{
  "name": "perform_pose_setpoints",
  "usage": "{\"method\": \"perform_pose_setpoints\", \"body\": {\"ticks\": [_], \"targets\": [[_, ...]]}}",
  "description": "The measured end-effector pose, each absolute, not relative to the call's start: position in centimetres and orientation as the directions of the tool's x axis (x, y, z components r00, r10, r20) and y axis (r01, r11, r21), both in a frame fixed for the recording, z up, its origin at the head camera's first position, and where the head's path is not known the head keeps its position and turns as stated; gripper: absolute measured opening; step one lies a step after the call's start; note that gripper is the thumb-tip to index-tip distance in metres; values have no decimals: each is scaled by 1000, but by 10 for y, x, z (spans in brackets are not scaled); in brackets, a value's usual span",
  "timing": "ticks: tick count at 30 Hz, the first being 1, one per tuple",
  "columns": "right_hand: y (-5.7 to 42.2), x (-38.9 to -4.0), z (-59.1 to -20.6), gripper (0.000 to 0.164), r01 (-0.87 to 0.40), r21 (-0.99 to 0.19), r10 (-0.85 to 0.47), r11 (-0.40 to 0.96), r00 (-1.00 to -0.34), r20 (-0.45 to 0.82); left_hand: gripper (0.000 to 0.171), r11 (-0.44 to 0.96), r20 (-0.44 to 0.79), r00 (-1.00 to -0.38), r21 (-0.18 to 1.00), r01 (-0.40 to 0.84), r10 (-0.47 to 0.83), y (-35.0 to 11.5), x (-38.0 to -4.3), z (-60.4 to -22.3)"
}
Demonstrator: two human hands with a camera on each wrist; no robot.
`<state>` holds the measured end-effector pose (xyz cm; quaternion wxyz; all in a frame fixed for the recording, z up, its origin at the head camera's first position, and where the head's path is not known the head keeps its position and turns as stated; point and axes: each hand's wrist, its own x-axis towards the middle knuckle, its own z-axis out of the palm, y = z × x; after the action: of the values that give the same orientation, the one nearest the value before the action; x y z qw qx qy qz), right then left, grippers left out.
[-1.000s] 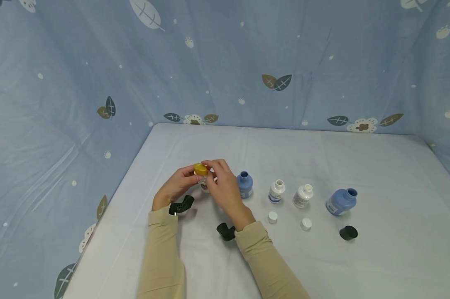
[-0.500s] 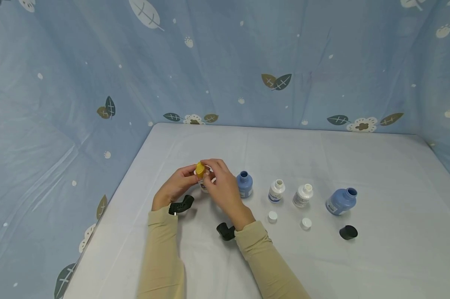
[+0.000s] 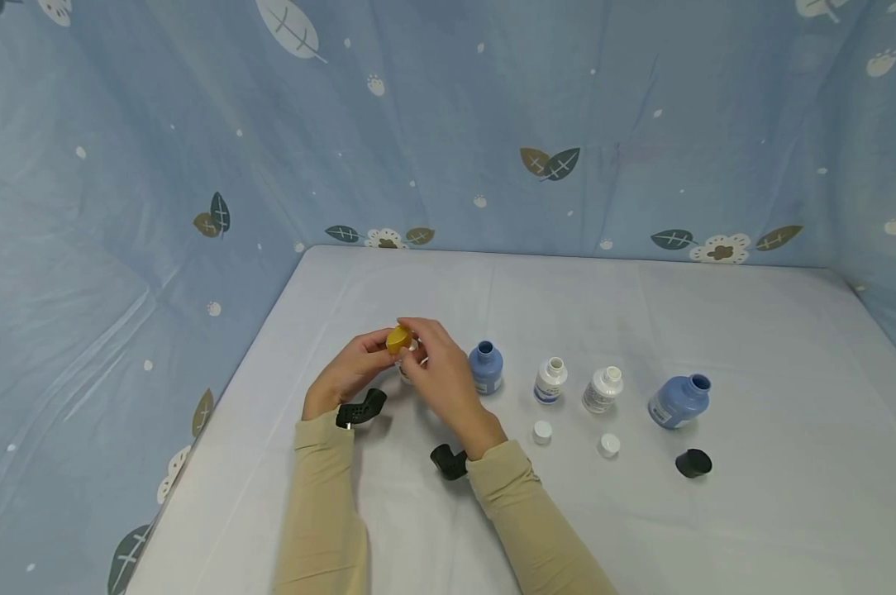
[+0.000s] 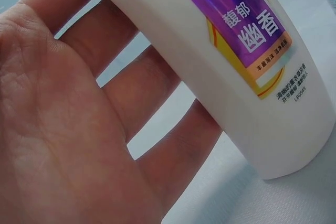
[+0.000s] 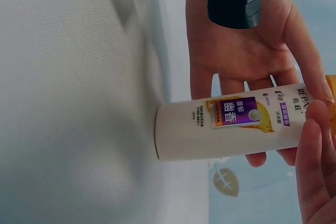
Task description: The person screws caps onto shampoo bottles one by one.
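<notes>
A white body wash bottle (image 5: 181, 132) with a purple and yellow label stands near the left of the table, its base right at the cloth. My left hand (image 3: 350, 372) holds it near the neck; in the left wrist view, fingers (image 4: 142, 90) reach behind the bottle. On top is a yellow cap (image 3: 398, 340), pinched between the thumb and fingers of my right hand (image 3: 445, 376). The right wrist view shows those fingertips (image 5: 313, 145) at the neck, and the cap is partly cut off by the frame edge. My hands hide much of the bottle in the head view.
A blue bottle (image 3: 486, 369) stands just right of my right hand. Farther right come two small white bottles (image 3: 550, 382) and another blue bottle (image 3: 679, 402), all uncapped. In front lie two white caps (image 3: 542, 432) and a black cap (image 3: 693, 464). Patterned blue curtains border the table.
The yellow cap has turned between my right fingers, first showing its broad top, then a narrow side, now a broad face again. My right fingers shifted slightly; my left hand stays put.
</notes>
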<state>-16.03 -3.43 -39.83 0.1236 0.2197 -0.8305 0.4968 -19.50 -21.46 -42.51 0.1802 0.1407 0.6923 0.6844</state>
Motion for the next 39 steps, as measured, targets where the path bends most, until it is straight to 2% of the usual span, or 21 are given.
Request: {"method": "perform_pose_setpoints", "body": {"ticks": [6,21,30,39], "targets": [[-33,-161,-399,36,-502,-760,-216,414,-865,453,32,17,-50,-894,999,-48,446,-213,-194,-423],[-32,-163,-398,35,-483,-758,-195,438,-874,444,41,3,-44,-897,999,-48,440,-213,-195,-423],[-33,-164,-399,33,-505,-742,-208,440,-861,463,33,-21,-24,-890,999,-38,455,-215,-195,-424],[-34,-163,-400,40,-517,-735,-248,439,-856,454,31,-1,-25,-887,1000,-29,461,-214,-195,-422]]}}
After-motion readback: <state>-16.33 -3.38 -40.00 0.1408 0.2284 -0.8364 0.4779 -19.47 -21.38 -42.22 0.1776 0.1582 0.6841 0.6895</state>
